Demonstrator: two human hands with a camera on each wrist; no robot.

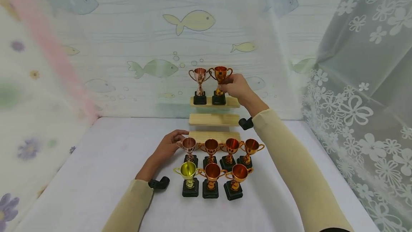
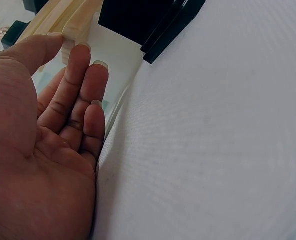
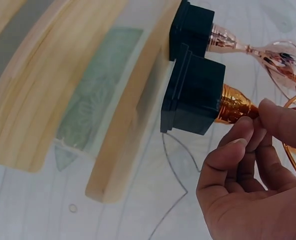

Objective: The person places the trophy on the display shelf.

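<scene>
On the top step of a wooden three-tier stand (image 1: pixel 214 119), my right hand (image 1: pixel 237 88) pinches the stem of a copper-orange trophy cup (image 1: pixel 220 72). Its black base (image 3: pixel 197 95) is at the step, beside a rose-gold trophy (image 1: pixel 200 74) standing upright to its left. Lower down, my left hand (image 1: pixel 168 144) is at the left end of the bottom step (image 1: pixel 214 136). The left wrist view shows its thumb and forefinger tips touching the wood's end (image 2: pixel 75 27), the other fingers loosely bent. A rose-gold trophy (image 1: pixel 189 144) stands close to that hand.
In front of the stand, several trophies form two rows on the white cloth (image 1: pixel 83 189), including a yellow-gold one (image 1: pixel 188 170) and an orange one (image 1: pixel 239 172) at the front right. Behind hangs a fish-printed curtain (image 1: pixel 128 38); a lace-patterned sheer (image 1: pixel 363 110) hangs at right.
</scene>
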